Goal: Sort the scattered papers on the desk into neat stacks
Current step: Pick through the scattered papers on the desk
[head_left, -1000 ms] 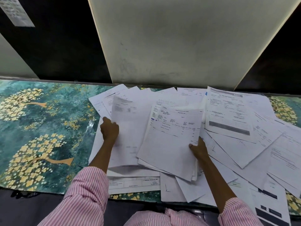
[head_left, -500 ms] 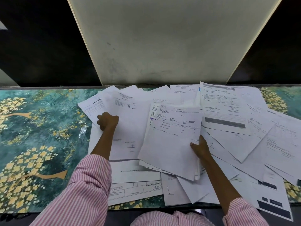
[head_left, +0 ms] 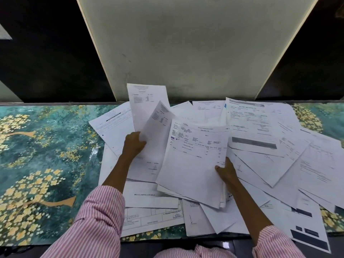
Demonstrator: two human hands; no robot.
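Presently noted left grip (head_left: pixel 133 146) curled round the lower edge of two loose sheets (head_left: pixel 149 116), held up off the pile and fanned apart at the top. Noted right grip (head_left: pixel 226 172) pinching a gathered bundle (head_left: pixel 193 164) at its right edge, thumb on top, tilted over the heap. Logged the rest of the scattered papers (head_left: pixel 270 146) overlapping across the centre and right of the surface (head_left: pixel 46 146), a few overhanging the near edge. Judged paper light, limp and slick sheet on sheet; liable to droop, slide or crease if taken by one corner. Better taken along a long edge, or squared up and supported from below. Found bare room at left of the surface for setting a stack; hemmed at the back by the cream panel (head_left: pixel 186 53), crowded at right.
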